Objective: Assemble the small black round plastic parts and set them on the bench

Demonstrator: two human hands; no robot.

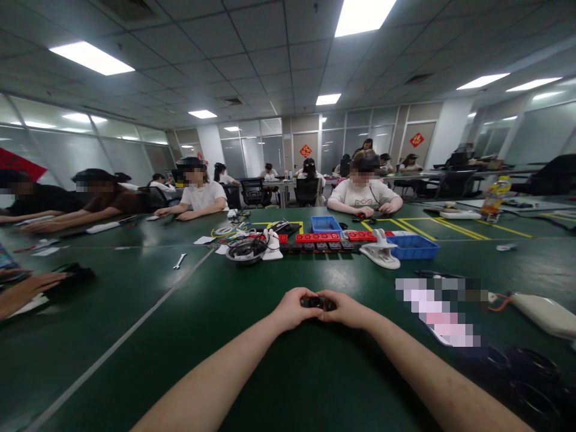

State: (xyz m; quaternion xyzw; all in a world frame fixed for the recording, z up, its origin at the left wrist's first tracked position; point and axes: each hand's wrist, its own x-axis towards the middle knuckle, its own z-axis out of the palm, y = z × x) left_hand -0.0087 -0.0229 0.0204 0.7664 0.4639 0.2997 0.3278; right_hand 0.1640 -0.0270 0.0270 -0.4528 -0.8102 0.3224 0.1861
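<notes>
A small black round part sits between my two hands, just above the green table. My left hand is closed round its left side, thumb in front and fingers behind. From the right, my right hand curls round the part, its fingertips meeting those of the left. The part's underside and the right fingertips are partly hidden. Both forearms reach in from the bottom edge.
Ahead lie a blue bin, another blue bin, a red strip, a white clamp and coiled cables. A wrench lies left. Black rings are lower right. A person sits opposite.
</notes>
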